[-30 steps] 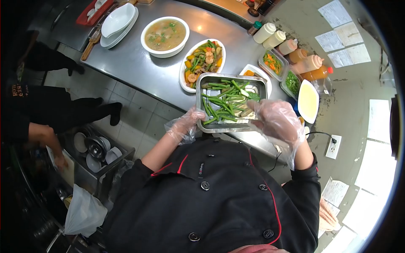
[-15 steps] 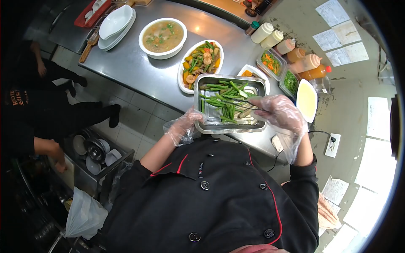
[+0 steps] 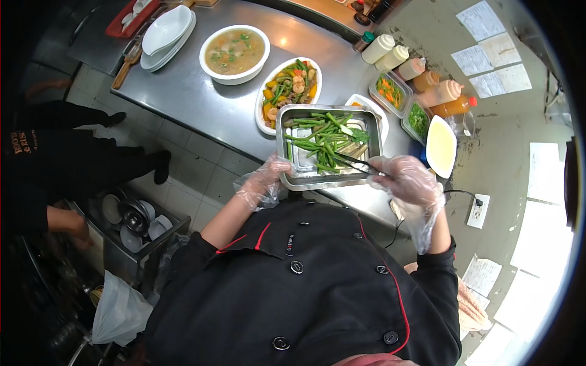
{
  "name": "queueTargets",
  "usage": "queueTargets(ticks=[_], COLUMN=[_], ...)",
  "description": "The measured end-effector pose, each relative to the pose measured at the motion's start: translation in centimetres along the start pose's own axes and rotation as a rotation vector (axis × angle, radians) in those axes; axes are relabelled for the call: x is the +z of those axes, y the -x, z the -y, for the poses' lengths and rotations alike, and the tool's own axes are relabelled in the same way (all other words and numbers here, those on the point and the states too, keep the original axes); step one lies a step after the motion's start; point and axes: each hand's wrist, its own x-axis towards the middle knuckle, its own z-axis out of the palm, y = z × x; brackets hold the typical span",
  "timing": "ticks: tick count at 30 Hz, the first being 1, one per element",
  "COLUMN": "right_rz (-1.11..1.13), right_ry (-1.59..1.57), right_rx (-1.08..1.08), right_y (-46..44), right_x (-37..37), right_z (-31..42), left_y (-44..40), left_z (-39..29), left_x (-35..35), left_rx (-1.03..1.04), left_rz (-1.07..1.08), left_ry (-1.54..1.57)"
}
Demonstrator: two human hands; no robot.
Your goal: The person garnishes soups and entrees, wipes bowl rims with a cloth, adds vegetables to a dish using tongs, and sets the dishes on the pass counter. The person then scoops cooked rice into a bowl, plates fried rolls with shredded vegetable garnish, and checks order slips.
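My left hand [image 3: 267, 179], in a clear plastic glove, grips the near left corner of a rectangular metal tray [image 3: 329, 180]. In the tray lie green beans [image 3: 323, 141], with a green leaf and some pale pieces at the right side. My gloved right hand [image 3: 406, 178] is closed around dark tongs [image 3: 361, 163], whose tips reach down among the beans. Just beyond the tray, partly covered by it, stands an oval white dish of vegetables and shrimp [image 3: 292, 91]. A smaller white dish [image 3: 381, 116] shows behind the tray's right corner.
On the steel counter [image 3: 183, 100] stand a soup bowl [image 3: 235, 55] and stacked white plates [image 3: 168, 33]. Squeeze bottles [image 3: 448, 91], tubs of chopped vegetables [image 3: 390, 91] and a dish of yellow liquid [image 3: 441, 146] line the right wall. A co-worker's arm [image 3: 67, 219] is at the left.
The tongs have moved down and toward me in the tray, with my right hand lower. The tray has shifted slightly left, and the green leaf now shows on the beans.
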Motion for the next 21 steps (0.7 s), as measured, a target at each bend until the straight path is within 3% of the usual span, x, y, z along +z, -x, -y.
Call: queueTargets(ticks=[3, 10, 14, 16, 18, 21], right_rz=[-0.032, -0.074, -0.049, -0.048, -0.079, -0.187], right_ry=[0.082, 0.221, 0.328, 0.335, 0.323, 0.323], right_rx=[0.139, 0.087, 0.048, 0.045, -0.01, -0.153], right_y=[-0.6, -0.6, 0.1, 0.0, -0.8, -2.2], right_x=[2.8, 4.0, 2.3, 0.8, -0.1, 0.4], right_z=[0.8, 1.3, 1.5, 1.8, 2.9, 3.6], left_y=[-0.5, -1.3, -3.4, -2.3, -1.2, -0.9], left_z=[-0.7, 1.6, 7.4, 4.8, 2.0, 0.7], left_x=[0.1, -1.9, -4.9, -2.2, -0.6, -1.0], left_rx=[0.004, 0.113, 0.162, -0.003, -0.023, 0.088], left_rz=[0.068, 0.177, 0.247, 0.091, 0.085, 0.254], left_ry=[-0.063, -0.284, -0.224, -0.044, -0.042, -0.237])
